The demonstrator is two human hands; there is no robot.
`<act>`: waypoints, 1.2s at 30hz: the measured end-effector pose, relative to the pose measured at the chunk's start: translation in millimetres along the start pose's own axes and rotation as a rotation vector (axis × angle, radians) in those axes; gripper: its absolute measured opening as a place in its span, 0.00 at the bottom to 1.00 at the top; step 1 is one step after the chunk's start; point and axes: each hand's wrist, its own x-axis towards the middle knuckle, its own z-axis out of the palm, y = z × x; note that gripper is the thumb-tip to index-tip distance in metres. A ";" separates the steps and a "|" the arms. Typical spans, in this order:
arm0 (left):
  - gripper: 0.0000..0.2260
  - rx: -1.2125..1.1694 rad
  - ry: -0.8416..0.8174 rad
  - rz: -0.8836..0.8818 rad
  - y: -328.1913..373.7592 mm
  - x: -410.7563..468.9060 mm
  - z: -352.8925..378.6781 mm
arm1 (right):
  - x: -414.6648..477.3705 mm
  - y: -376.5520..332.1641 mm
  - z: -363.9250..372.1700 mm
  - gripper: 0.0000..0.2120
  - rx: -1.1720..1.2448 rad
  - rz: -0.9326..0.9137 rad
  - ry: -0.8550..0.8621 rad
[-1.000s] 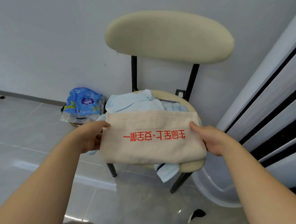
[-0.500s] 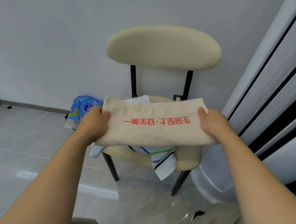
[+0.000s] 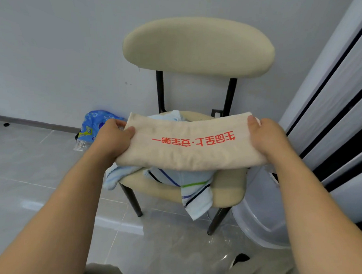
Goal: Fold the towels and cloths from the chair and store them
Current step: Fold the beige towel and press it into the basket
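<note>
Holding beige towel (image 3: 188, 145) taut mid-frame, above chair (image 3: 230, 187) seat. My left hand (image 3: 113, 137) pinches left end, right hand (image 3: 266, 137) pinches right end. I judge it soft, light, limp: grip the corners.

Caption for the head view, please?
Left hand and right hand hold a beige towel above the chair where blue cloths lie.

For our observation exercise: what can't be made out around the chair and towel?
Head view:
- Chair seat: largely under the beige towel and blue cloths.
- Blue cloths: count unclear, towel overlaps them.
- Blue packet: partly behind the left hand; print too small.
- Pale basin: partly behind the right forearm.
</note>
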 end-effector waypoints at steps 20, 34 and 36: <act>0.22 -0.201 -0.259 0.088 54.5 -33.0 -15.1 | -16.3 -8.0 -37.4 0.16 0.384 -0.077 -0.122; 0.31 0.034 -0.380 0.340 93.4 -78.2 30.4 | -78.2 -90.7 -16.0 0.15 0.308 -0.312 -0.305; 0.31 0.052 -0.403 0.383 93.4 -78.8 31.0 | -82.7 -97.6 -15.1 0.14 0.509 -0.172 -0.399</act>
